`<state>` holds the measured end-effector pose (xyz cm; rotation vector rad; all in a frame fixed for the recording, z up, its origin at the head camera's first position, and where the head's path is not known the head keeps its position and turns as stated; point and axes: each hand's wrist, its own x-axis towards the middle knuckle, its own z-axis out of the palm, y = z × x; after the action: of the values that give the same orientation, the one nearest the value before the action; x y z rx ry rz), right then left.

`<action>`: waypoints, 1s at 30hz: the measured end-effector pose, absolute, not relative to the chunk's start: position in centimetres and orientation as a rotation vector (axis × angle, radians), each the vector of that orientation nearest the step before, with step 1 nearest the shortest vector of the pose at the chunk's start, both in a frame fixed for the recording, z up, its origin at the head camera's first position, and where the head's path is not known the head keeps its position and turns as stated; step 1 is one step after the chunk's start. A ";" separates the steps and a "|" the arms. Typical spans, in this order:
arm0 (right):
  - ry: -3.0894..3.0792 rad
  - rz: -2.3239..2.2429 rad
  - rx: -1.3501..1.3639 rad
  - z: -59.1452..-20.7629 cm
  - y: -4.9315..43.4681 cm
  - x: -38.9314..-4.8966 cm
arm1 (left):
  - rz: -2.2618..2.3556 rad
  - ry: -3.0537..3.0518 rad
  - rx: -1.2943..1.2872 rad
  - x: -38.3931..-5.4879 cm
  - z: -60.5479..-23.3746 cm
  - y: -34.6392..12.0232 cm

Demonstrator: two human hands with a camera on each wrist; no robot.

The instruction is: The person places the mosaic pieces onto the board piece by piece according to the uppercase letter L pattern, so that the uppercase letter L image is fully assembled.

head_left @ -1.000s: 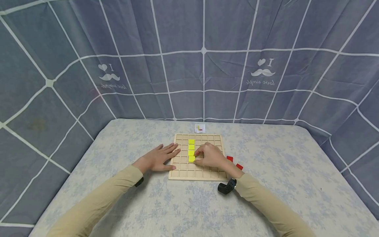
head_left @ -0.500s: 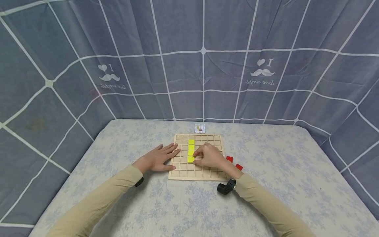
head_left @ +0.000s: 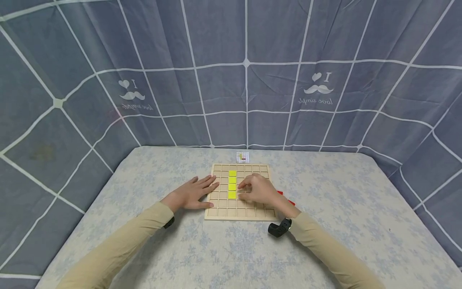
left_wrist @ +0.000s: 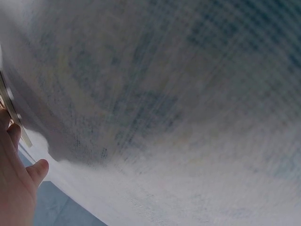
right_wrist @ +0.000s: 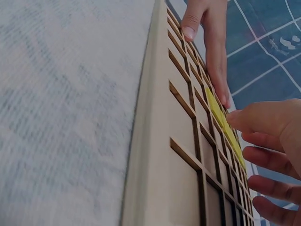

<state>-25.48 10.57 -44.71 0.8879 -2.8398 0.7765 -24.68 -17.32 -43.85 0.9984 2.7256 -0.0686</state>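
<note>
In the head view a wooden grid board (head_left: 221,214) lies on the table, with a column of several yellow square tiles (head_left: 232,186) seated in its cells. My left hand (head_left: 191,194) rests on the board's left edge, fingers spread; its fingers and thumb also show in the left wrist view. Just right of the lowest yellow tile is my right hand (head_left: 259,190), thumb and index apart and nothing seen between them. The right wrist view shows its loosely bent fingers near the yellow strip. Red tiles (head_left: 291,202) lie right of the board, partly hidden by my right wrist.
A small printed grid card (head_left: 242,157) with yellow and red marks lies behind the board. A patterned cloth covers the table (head_left: 202,257). Grey-blue curtains (head_left: 223,88) with white lines stand around its back and sides.
My right hand has drawn slightly right, its fingertips leaving the lowest yellow tile. My wrist now covers more of the red tiles. The left hand stays in place on the board.
</note>
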 end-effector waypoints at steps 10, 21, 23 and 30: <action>-2.819 0.819 0.876 -43.4 13.2 -25.7 | -0.083 2.725 1.009 -24.7 -43.8 -17.3; -2.829 0.777 0.773 -41.5 17.6 -26.3 | -0.067 2.723 1.011 -24.6 -43.6 -17.2; -2.825 0.749 0.763 -41.3 18.6 -26.2 | -0.069 2.724 1.009 -24.6 -43.6 -17.2; -2.866 0.690 0.668 -41.4 21.8 -25.8 | -0.070 2.723 0.999 -24.6 -43.6 -17.2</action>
<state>-25.78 21.85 -41.38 0.6679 -2.8657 0.6895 -24.61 -17.18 -43.61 0.9994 2.7234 -0.0697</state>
